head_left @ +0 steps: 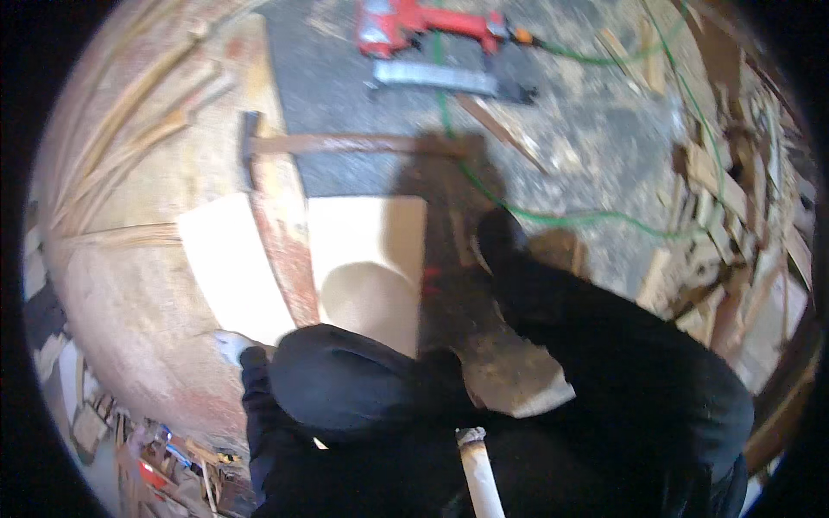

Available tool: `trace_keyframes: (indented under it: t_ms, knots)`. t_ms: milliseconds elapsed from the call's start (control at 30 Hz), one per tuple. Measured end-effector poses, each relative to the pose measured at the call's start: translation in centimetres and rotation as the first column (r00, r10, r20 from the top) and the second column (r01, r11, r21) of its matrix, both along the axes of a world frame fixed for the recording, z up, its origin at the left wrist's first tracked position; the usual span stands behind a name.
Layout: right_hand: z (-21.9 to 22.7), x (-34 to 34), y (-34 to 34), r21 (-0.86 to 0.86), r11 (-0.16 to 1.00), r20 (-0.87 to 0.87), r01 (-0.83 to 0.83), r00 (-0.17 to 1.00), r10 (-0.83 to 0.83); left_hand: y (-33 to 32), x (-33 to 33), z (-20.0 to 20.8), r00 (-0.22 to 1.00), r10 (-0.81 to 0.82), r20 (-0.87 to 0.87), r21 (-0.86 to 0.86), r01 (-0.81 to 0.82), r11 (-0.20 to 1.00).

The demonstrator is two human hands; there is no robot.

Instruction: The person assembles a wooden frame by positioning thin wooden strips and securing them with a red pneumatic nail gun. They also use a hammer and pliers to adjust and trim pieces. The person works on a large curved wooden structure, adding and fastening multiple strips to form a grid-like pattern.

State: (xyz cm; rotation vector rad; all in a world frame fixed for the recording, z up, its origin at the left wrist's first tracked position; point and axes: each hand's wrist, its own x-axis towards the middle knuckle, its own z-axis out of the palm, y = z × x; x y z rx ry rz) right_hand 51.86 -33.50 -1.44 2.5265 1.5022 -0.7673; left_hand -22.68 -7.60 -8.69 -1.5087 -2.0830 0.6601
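Left hand (pixel 231 347) at near end of white panel (pixel 233 268); its fingers: cannot tell; right hand out of view, fingers likewise; panel lies along tan wooden surface's (pixel 142 319) right edge; hammer (pixel 371 144) crosses that edge farther off

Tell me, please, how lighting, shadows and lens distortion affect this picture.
Head view: glare washes out the slanted pale board by the left hand; head view: a rounded shadow darkens part of the second pale board; head view: the fisheye picture ends in a black curved rim, and the red tool up top looks slightly blurred.
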Motion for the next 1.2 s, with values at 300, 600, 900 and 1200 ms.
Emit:
trace_keyframes:
  t_ms: [300,600,900,1200]
  knots:
    - [0.0,0.1,0.9,-0.129,0.991,-0.071,-0.015,0.997,0.006,1.3,4.1,3.0,0.581,0.255,0.773,0.128,-0.535,0.835]
    - [1.5,1.5,3.3,-0.253,0.962,-0.103,-0.101,0.992,0.077,0.4,3.1,0.9,0.571,0.187,0.799,0.21,-0.558,0.803]
    - [6.1,-1.2,17.9,0.413,0.708,-0.099,-0.573,0.745,0.66,-0.1,4.5,2.0,0.59,0.173,0.789,0.238,-0.552,0.799]
    - [5.9,-13.3,26.6,0.262,0.757,-0.704,-0.598,0.419,0.574,-9.7,11.9,10.6,0.319,-0.189,0.929,0.327,-0.462,0.824]
